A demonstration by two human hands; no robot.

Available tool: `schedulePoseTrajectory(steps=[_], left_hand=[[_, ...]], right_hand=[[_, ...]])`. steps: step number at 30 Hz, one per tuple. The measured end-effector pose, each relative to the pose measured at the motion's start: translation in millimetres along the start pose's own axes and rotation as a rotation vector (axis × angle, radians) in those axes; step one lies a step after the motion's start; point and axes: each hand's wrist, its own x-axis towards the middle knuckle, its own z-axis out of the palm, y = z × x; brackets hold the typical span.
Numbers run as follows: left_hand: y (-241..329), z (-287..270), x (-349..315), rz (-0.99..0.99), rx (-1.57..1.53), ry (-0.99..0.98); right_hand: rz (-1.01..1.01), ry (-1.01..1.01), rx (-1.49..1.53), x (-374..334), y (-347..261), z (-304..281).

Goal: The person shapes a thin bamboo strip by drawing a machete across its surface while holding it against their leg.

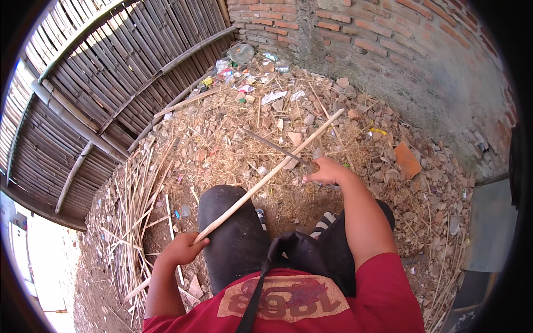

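Note:
My left hand (186, 248) is closed round the lower end of a long pale bamboo strip (265, 178). The strip slants up to the right across my left knee, its far end in the air over the ground. In my right hand (327, 171) is a long, thin, dark knife (275, 145), its handle hidden by the fingers. Its blade points to the upper left and crosses the strip near the strip's upper half. Whether blade and strip touch there, I cannot tell.
A pile of split pale strips (133, 222) lies on the ground at left. Rubble, straw and litter (244, 83) cover the ground ahead, with an orange tile piece (407, 160) at right. A bamboo fence (133, 61) stands left, a brick wall (400, 61) right.

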Motion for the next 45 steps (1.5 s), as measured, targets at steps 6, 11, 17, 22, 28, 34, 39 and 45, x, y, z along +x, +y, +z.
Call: schedulePoseTrajectory(steps=[6, 11, 17, 22, 28, 34, 39, 45], left_hand=[[4, 6, 1, 0.029, -0.028, 0.04], [-1, 13, -2, 0.036, -0.012, 0.087], [5, 17, -4, 0.059, 0.055, 0.141], [4, 26, -4, 0.035, 0.03, 0.18], [6, 31, -9, 0.046, 0.074, 0.231], [9, 29, -5, 0.048, 0.124, 0.227], [7, 31, -5, 0.05, 0.104, 0.237], [4, 34, -6, 0.087, 0.118, 0.281]], right_hand=[[-0.14, 0.242, 0.113, 6, 15, 10], [-0.143, 0.22, 0.016, -3, 0, -1], [-0.214, 0.362, -0.109, -13, -3, -6], [-0.164, 0.389, -0.154, -13, -8, 0], [-0.152, 0.386, -0.303, -11, -12, 2], [-0.104, 0.379, -0.364, -15, -18, 3], [-0.067, 0.351, -0.32, -18, -24, 2], [-0.087, 0.381, -0.281, -19, -26, 4]])
